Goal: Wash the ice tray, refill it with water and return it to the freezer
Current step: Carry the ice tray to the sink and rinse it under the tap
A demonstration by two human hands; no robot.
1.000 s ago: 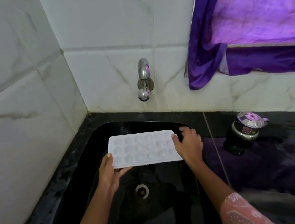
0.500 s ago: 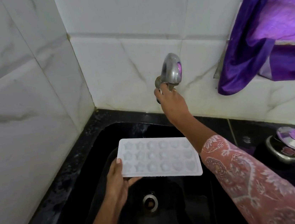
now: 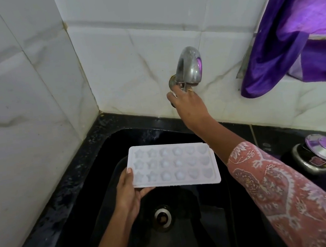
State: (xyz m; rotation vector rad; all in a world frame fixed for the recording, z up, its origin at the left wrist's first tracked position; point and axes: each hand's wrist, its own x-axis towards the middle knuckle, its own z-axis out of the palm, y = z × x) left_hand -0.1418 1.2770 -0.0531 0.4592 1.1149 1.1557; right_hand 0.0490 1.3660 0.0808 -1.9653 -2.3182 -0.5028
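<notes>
A black stone counter (image 3: pixel 67 186) with a sunken sink (image 3: pixel 212 230) bears a lidded steel pot (image 3: pixel 318 155) at right.

left grip (image 3: pixel 128 191) holding ice tray (image 3: pixel 173 164) (cavities up), right grip (image 3: pixel 188 104) curled round tap (image 3: pixel 189 66)

Tap (image 3: pixel 189 66) lower part hidden behind R hand (image 3: pixel 190 103); L fingers (image 3: pixel 145 190) mostly under ice tray (image 3: pixel 173 165); curtain (image 3: pixel 300 24) cut off at edge.

Qty 1 ea: ice tray (image 3: pixel 173 164), tap (image 3: pixel 189 66), sink (image 3: pixel 92 158), drain (image 3: pixel 162 217), purple cloth (image 3: pixel 292 46), lidded steel pot (image 3: pixel 318 155).
Qty 2: hands, i.e. left hand (image 3: pixel 128 193), right hand (image 3: pixel 188 105).
Tray cavities: 18 total, 3 rows x 6 cols.
</notes>
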